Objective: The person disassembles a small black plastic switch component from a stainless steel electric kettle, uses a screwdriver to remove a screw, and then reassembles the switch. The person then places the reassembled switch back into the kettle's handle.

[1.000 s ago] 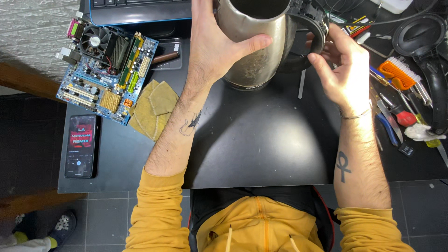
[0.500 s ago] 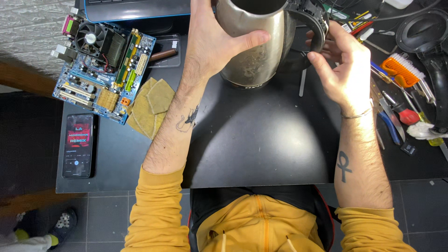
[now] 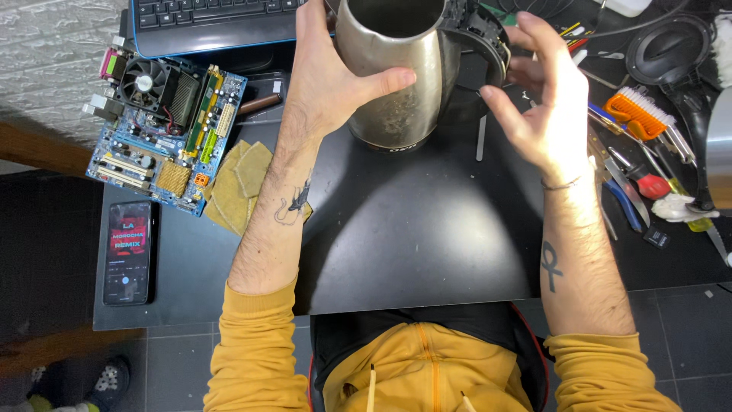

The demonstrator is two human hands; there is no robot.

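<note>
A stainless-steel electric kettle (image 3: 396, 69) with its lid off stands on the black desk mat (image 3: 427, 229). My left hand (image 3: 335, 76) is wrapped around the kettle's left side, thumb across its front. My right hand (image 3: 545, 99) is beside the kettle's black handle (image 3: 488, 46); its fingers are spread and curled near the handle, and whether they touch it is unclear.
A blue computer motherboard (image 3: 164, 126) with a fan lies at the left, beside a yellow cloth (image 3: 236, 187) and a smartphone (image 3: 126, 252) with a lit screen. A keyboard (image 3: 221, 19) sits at the back. Screwdrivers, pliers and a brush (image 3: 640, 145) crowd the right side.
My left hand has kept its hold on the kettle. My right hand has drawn slightly away from the handle, with its fingers more spread.
</note>
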